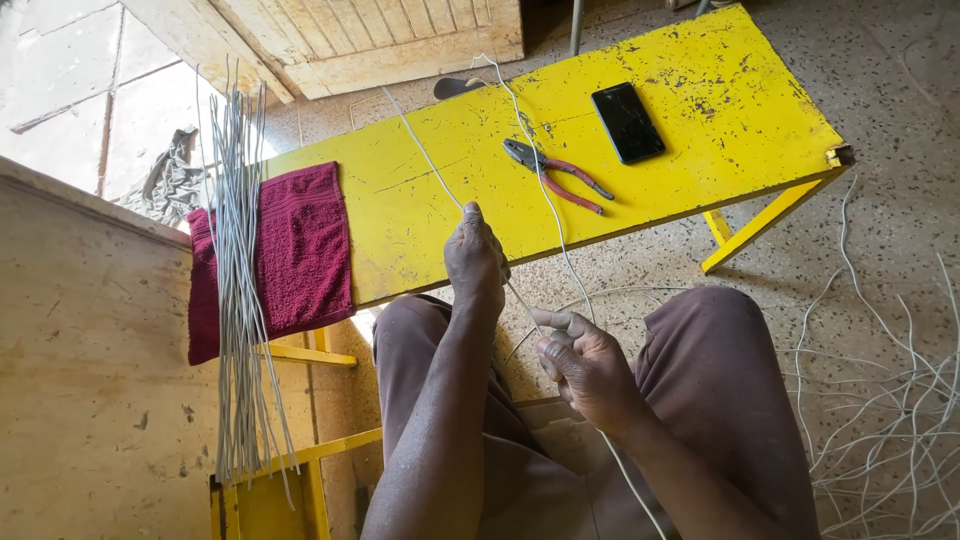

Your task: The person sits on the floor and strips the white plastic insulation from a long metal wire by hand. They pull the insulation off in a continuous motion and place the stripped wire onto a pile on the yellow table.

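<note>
The right hand (588,365), nearest, pinches the white wire (430,160) between thumb and fingers; the left hand (474,258) is clenched round it further up (at the yellow bench (700,100) edge); best to keep the span between them taut, I'd judge; beyond lie pliers (556,174) and a phone (627,122).

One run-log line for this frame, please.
left hand: grips white wire | right hand: pinches same wire | yellow bench: pliers, phone, red towel under cut wire bundle

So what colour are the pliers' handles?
Red, on the pliers lying on the yellow bench; head view.
</note>
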